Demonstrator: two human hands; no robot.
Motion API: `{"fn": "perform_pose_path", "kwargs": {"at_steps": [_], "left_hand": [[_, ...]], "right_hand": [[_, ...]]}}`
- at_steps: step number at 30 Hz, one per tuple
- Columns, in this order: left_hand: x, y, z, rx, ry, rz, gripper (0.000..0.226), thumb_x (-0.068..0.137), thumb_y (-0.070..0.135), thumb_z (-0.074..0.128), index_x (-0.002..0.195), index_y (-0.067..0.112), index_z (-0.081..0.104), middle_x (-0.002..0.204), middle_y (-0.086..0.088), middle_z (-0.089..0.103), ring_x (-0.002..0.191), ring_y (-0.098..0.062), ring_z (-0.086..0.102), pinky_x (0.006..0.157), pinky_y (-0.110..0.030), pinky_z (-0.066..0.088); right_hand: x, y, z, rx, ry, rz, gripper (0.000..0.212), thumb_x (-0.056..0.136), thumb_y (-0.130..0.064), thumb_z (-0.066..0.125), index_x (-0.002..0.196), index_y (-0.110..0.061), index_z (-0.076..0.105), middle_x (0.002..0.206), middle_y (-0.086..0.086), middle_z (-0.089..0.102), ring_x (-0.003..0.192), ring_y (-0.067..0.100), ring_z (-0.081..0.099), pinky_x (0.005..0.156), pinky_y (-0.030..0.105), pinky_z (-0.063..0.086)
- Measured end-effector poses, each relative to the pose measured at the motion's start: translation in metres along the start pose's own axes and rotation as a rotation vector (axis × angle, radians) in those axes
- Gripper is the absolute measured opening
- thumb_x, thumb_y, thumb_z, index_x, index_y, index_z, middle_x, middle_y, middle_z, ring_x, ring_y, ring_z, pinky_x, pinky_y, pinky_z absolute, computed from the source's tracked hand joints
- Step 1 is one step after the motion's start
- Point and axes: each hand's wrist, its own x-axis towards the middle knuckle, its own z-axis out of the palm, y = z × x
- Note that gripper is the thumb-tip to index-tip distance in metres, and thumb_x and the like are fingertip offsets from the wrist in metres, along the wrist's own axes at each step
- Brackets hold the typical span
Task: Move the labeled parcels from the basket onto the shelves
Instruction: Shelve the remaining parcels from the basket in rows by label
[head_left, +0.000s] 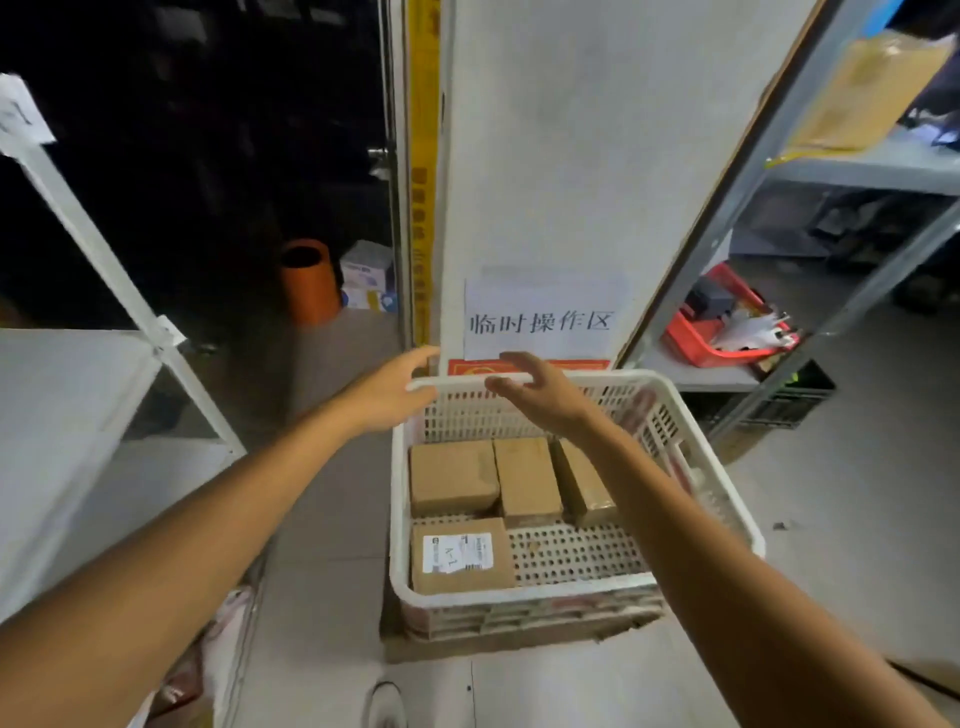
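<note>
A white perforated basket (571, 556) stands on the floor in front of me. Near its front left corner lies a brown parcel (460, 556) with a white label marked "A-1". Three plain brown parcels (525, 478) lie side by side at the back. My left hand (392, 389) is at the basket's far left corner, fingers and thumb spread on either side of the rim. My right hand (540, 389) is at the middle of the far rim, fingers straight and thumb apart. Neither hand holds a parcel.
A white shelf (72, 395) stands close on the left and a grey metal shelf (857, 166) on the right, holding a padded envelope (862, 88) and a red tray (727, 332). A wall with a paper sign (540, 322) is straight ahead. An orange bin (306, 280) stands behind.
</note>
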Motion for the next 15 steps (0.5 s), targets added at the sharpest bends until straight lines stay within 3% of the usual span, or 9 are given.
{"fn": "perform_pose_path", "kwargs": {"at_steps": [2, 4, 7, 10, 15], "left_hand": [[0.021, -0.013, 0.023, -0.039, -0.077, 0.01, 0.052, 0.095, 0.01, 0.054, 0.142, 0.024, 0.038, 0.133, 0.005, 0.048, 0.121, -0.016, 0.05, 0.093, -0.031, 0.05], [0.038, -0.028, 0.049, -0.062, -0.14, -0.006, 0.056, 0.094, 0.01, 0.056, 0.144, 0.023, 0.036, 0.142, -0.003, 0.046, 0.13, -0.023, 0.046, 0.104, -0.042, 0.045], [0.059, -0.041, 0.086, -0.044, -0.208, -0.065, 0.057, 0.095, 0.01, 0.053, 0.147, 0.018, 0.031, 0.15, -0.005, 0.038, 0.136, -0.023, 0.039, 0.11, -0.037, 0.035], [0.078, -0.057, 0.121, -0.023, -0.256, -0.129, 0.056, 0.096, 0.016, 0.053, 0.147, 0.023, 0.032, 0.151, -0.003, 0.037, 0.138, -0.02, 0.035, 0.11, -0.032, 0.032], [0.09, -0.093, 0.177, 0.012, -0.267, -0.293, 0.054, 0.096, 0.02, 0.054, 0.146, 0.026, 0.034, 0.146, 0.001, 0.041, 0.125, -0.016, 0.046, 0.093, -0.025, 0.039]], "right_hand": [[0.004, 0.025, 0.002, 0.012, -0.018, 0.056, 0.043, 0.095, -0.03, 0.058, 0.132, -0.01, 0.051, 0.124, 0.005, 0.058, 0.11, 0.021, 0.058, 0.09, 0.038, 0.053], [0.011, 0.053, 0.005, 0.035, -0.028, 0.122, 0.039, 0.095, -0.026, 0.058, 0.129, -0.008, 0.054, 0.127, 0.007, 0.059, 0.116, 0.021, 0.055, 0.098, 0.039, 0.048], [0.019, 0.096, 0.009, 0.084, -0.071, 0.218, 0.037, 0.096, -0.021, 0.058, 0.129, -0.006, 0.053, 0.128, 0.005, 0.054, 0.125, 0.019, 0.047, 0.107, 0.035, 0.039], [0.03, 0.141, 0.014, 0.106, -0.094, 0.324, 0.05, 0.094, -0.033, 0.059, 0.137, -0.009, 0.048, 0.141, 0.009, 0.048, 0.132, 0.023, 0.043, 0.109, 0.038, 0.037], [0.056, 0.219, 0.045, 0.145, -0.267, 0.438, 0.054, 0.094, -0.039, 0.058, 0.141, -0.016, 0.044, 0.147, 0.01, 0.043, 0.125, 0.023, 0.049, 0.086, 0.026, 0.045]]}}
